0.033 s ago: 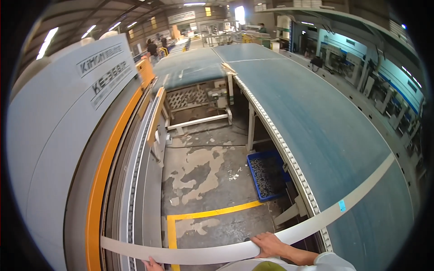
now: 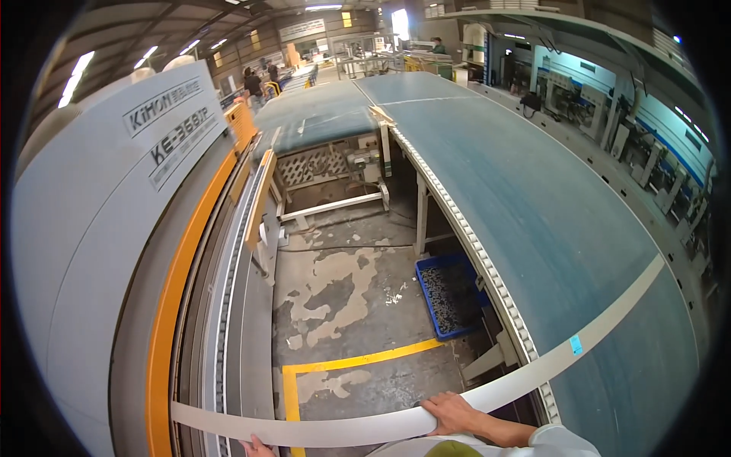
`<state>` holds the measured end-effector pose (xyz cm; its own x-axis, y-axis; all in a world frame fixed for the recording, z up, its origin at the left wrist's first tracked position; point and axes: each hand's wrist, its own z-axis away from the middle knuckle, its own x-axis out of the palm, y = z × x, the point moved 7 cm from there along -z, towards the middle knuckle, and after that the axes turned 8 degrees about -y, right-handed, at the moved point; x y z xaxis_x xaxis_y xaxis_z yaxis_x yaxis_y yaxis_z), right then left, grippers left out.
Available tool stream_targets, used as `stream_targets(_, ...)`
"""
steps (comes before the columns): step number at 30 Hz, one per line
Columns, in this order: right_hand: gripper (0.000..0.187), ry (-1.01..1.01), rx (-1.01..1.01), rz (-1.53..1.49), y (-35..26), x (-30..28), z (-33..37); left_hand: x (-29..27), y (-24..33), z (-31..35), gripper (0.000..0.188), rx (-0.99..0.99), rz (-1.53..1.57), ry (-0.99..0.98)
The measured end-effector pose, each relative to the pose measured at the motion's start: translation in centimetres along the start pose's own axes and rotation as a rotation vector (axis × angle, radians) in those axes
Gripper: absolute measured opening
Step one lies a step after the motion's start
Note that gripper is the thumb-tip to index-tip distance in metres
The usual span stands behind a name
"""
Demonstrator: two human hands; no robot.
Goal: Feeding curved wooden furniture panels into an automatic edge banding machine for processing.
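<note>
A long, narrow white board (image 2: 358, 429) spans the gap in front of me, its left end at the orange-edged machine and its right end resting on the blue-green conveyor belt (image 2: 518, 206). A small light-blue sticker (image 2: 576, 345) is on its right part. My right hand (image 2: 451, 413) grips the board near the middle, fingers over the far edge. Low at the left, my left hand (image 2: 258, 446) holds the near edge, thumb on top and its other fingers mostly hidden beneath the board.
On the left stands a large grey machine (image 2: 99, 206) with an orange rail (image 2: 171, 305). A blue crate (image 2: 434, 305) of small dark pieces sits under the conveyor's roller edge. Yellow tape (image 2: 365, 358) marks the floor. Several people are far back.
The view has shifted very slightly and is sharper on the left machine. Both hands and the board keep nearly the same places.
</note>
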<state>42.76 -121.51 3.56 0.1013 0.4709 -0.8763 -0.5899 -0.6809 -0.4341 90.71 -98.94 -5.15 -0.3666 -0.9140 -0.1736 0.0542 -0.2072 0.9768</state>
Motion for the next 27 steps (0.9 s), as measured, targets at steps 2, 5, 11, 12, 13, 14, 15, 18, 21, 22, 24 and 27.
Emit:
stream_targets(2, 0.077, 0.024, -0.029, -0.032, 0.7, -0.8, -1.1, 2.4, 2.5, 0.4, 0.062, 0.076, -0.087, 0.003)
stream_targets(5, 0.069, -0.024, -0.035, -0.068, 1.2, -2.3, -2.8, 3.0, 2.1, -1.7, 0.057, 0.070, -0.129, 0.021)
stream_targets(11, 0.070, 0.011, -0.042, -0.040, 3.4, -4.4, -6.2, 6.5, 0.3, -5.8, 0.060, -0.100, 0.179, 0.008)
stream_targets(12, 0.070, 0.021, -0.024, -0.053, 4.0, -4.9, -6.8, 7.2, 0.9, -5.9, 0.060, -0.104, 0.181, 0.035)
stream_targets(13, 0.070, 0.029, -0.004, -0.064, 4.6, -5.3, -7.4, 8.1, 1.4, -6.1, 0.061, -0.097, 0.172, 0.028)
stream_targets(14, 0.070, 0.014, -0.024, -0.058, 4.9, -5.6, -7.9, 8.9, 1.7, -6.3, 0.062, -0.091, 0.163, 0.019)
stream_targets(15, 0.070, 0.046, -0.025, -0.056, 5.1, -6.2, -8.3, 9.4, 1.8, -6.6, 0.062, -0.096, 0.167, 0.037)
stream_targets(18, 0.071, 0.069, -0.024, -0.055, 5.8, -7.4, -9.9, 11.0, 2.0, -7.5, 0.065, -0.075, 0.222, 0.065)
stream_targets(21, 0.072, 0.071, -0.008, -0.044, 6.8, -8.3, -11.4, 12.8, 2.6, -8.5, 0.067, -0.062, 0.214, 0.054)
stream_targets(22, 0.073, 0.078, 0.000, -0.035, 7.1, -8.6, -12.0, 13.4, 2.8, -8.7, 0.067, -0.058, 0.223, 0.066)
stream_targets(24, 0.073, 0.060, -0.002, -0.006, 7.9, -9.0, -13.1, 14.5, 2.9, -9.3, 0.067, -0.059, 0.244, 0.084)
stream_targets(27, 0.074, 0.032, 0.004, 0.018, 9.1, -10.1, -14.7, 16.3, 3.4, -10.1, 0.067, -0.036, 0.235, 0.087)
